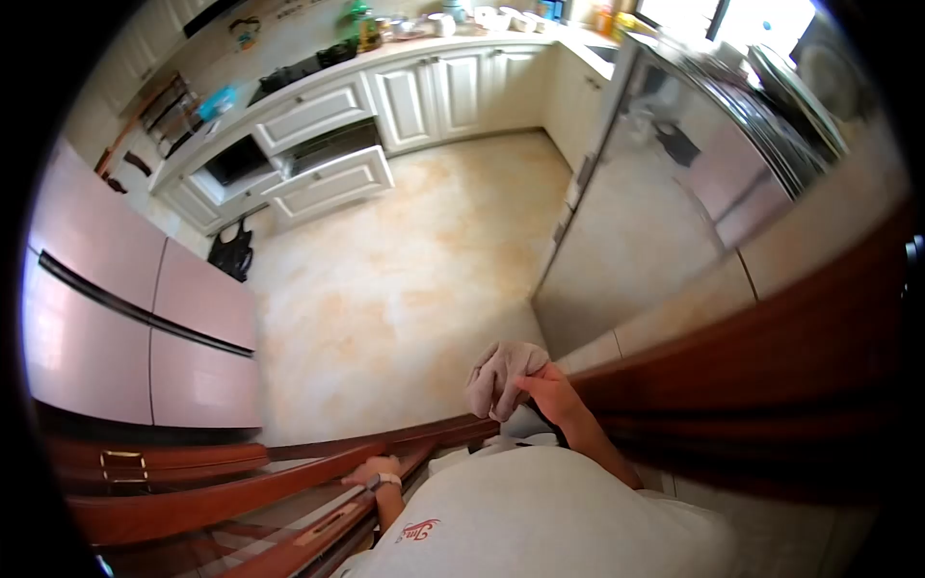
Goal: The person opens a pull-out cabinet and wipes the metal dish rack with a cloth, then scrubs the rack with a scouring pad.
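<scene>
My right hand (547,390) is closed on a crumpled greyish-pink cloth (503,378), held in front of my body above the floor. My left hand (374,470), with a watch (384,480) on its wrist, grips the edge of a reddish-brown wooden door (231,498) with glass panels at the lower left. Some of the left fingers are hard to make out against the wood.
Ahead lies a kitchen with a tiled floor (405,279). A white lower drawer (332,185) stands pulled out under the stove (299,72). A pink fridge (106,279) is on the left, a tall shiny cabinet (636,183) on the right. A black bag (232,252) rests by the cabinets.
</scene>
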Demonstrator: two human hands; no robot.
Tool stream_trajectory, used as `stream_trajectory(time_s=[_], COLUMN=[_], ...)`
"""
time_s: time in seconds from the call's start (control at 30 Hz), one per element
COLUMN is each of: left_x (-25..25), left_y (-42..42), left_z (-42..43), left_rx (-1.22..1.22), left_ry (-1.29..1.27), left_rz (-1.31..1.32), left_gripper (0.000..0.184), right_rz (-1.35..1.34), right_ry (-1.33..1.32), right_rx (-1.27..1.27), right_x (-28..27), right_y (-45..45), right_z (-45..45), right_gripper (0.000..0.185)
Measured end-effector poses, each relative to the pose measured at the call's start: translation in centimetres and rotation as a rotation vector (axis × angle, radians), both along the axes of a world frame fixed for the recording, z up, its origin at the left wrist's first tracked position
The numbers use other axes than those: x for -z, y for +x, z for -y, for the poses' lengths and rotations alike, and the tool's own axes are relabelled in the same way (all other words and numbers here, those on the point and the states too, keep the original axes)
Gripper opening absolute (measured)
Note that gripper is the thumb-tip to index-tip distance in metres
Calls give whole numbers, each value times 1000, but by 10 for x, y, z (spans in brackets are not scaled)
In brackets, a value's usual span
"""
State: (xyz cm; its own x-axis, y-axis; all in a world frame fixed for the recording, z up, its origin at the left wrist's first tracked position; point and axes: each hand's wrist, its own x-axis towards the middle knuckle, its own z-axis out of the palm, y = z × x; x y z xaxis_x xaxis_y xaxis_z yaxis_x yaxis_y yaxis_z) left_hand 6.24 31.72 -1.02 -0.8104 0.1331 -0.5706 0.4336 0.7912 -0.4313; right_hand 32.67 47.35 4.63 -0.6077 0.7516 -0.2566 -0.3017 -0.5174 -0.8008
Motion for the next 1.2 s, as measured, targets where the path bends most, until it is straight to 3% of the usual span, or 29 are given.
stream_trajectory(time_s=[0.17,0.23,0.33,0.43,0.57,0.6,0.7,0.77,0.83,1.2], left_x=[23,28,36,44,57,56,63,65,71,124], left_y=[-4,-5,-11,-21,-34,-38,-49,-60,-75,-197], left_z=[-2,-4,-7,-8,-14,-15,-21,-29,-42,-139], left_rx=[-267,-362,-467,-541,-630,-651,-704,-726,-750,-716], left_ry=[-81,-102,-114,-122,-114,-114,-108,-95,-75,-18], left_rz=[0,19,42,59,90,102,119,130,138,217], left_gripper=[51,51,51,51,51,51,52,52,52,53], right_rz=[-96,-98,-13,103,23,44,-101,-97,45,-22], right_ry=[85,99,54,36,44,54,48,4,-98,-149], right_rx=[-163,-241,-152,-158,-115,-125,-329,-302,-117,-182], right_x=[-6,9,13,12,19,0,23,20,24,47], right_y=[-48,-66,-101,-129,-163,-177,-205,-227,-249,-345], right_z=[-117,-155,-189,-222,-258,-266,-300,-302,-312,-438], right_gripper=[19,27,47,46,41,35,31,29,27,29])
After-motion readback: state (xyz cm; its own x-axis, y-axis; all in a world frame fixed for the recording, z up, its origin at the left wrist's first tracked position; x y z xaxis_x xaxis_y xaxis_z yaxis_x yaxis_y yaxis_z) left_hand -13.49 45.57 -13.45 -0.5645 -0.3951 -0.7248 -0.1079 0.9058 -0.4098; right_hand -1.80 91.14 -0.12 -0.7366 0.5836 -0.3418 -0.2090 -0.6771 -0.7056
